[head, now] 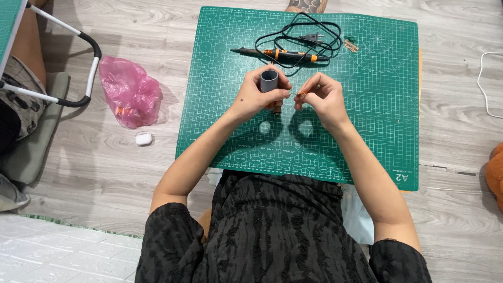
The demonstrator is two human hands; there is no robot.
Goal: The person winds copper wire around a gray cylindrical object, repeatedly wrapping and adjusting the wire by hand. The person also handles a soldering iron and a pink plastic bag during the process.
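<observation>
My left hand (257, 96) grips a short grey cylinder (269, 80) held upright above a green cutting mat (367, 105); a small brown part shows under the fingers. Just to its right, my right hand (322, 97) pinches a tiny orange piece (302, 94) between thumb and fingertips. The two hands are close together, almost touching, over the middle of the mat. Beyond them lies a black and orange soldering iron (277, 53) with its coiled black cord and plug (309, 36).
Small orange-brown bits (350, 45) rest near the mat's far edge. A pink plastic bag (130, 90) and a small white case (143, 138) lie on the wooden floor at left. A white-framed stand (78, 57) sits far left, a white cable (484, 84) far right.
</observation>
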